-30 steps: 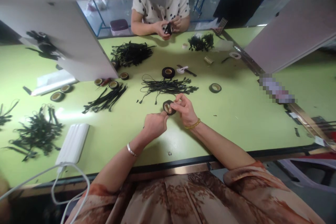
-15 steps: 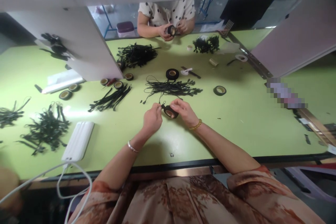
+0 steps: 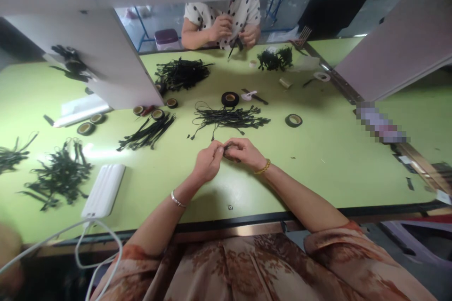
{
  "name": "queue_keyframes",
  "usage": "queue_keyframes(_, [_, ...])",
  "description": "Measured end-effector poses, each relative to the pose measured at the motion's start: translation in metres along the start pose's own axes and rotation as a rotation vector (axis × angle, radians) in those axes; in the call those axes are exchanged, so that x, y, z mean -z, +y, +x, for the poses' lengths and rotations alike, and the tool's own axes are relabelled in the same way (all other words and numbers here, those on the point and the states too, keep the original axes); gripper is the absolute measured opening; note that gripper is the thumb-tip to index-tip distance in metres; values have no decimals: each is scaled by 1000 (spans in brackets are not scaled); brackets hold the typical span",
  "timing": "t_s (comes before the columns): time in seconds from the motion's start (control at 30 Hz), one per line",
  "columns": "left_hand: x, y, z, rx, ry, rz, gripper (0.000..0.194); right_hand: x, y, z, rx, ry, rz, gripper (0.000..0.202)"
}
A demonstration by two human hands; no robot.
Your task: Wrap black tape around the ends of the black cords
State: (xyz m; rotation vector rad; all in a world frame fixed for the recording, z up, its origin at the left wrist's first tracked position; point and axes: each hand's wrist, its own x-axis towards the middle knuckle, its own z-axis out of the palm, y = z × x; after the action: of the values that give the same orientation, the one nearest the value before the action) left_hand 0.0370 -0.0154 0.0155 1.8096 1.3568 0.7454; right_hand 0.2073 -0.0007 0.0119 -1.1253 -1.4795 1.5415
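My left hand (image 3: 208, 162) and my right hand (image 3: 247, 154) meet above the near middle of the green table. The fingers of my left hand pinch a thin black cable (image 3: 226, 147), mostly covered by the fingertips. My right hand curls round a roll of black tape (image 3: 236, 160), of which only a dark sliver shows under the fingers. Just beyond both hands lies a spread bunch of black cables (image 3: 229, 117) with small connectors. Behind that bunch rests another black tape roll (image 3: 230, 99).
Other cable bundles (image 3: 148, 131) and tape rolls (image 3: 294, 120) lie around. A white power bank (image 3: 104, 190) with a white cord sits at left. Scissors-like tools (image 3: 256, 97) lie mid-table. Upright panels (image 3: 106, 56) flank the opening, where a co-worker's hands (image 3: 222, 28) handle a dark piece.
My right hand has turned over the tape roll, hiding most of it, and my hands have closed together. Across the table, the co-worker's left and right hands have moved apart.
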Motion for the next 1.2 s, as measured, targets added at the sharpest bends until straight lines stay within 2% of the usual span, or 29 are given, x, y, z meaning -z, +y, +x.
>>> queue_keyframes(0.2, [1,-4,2,-22,-31,0,22,0,1,0,-14,-33,-17,19])
queue_keyframes(0.43, [-3,-8,0,-160,19,344,27,1,7,2,-27,-123,18,21])
queue_keyframes(0.63, [0,-4,1,-106,-53,438,27,1,9,4,-51,-160,124,21])
queue_keyframes(0.9, [16,-3,5,-47,-226,341,26,-7,12,3,-186,-154,96,21])
queue_keyframes(1.2, [20,-4,6,-80,-253,187,25,-10,11,0,-113,-129,7,16])
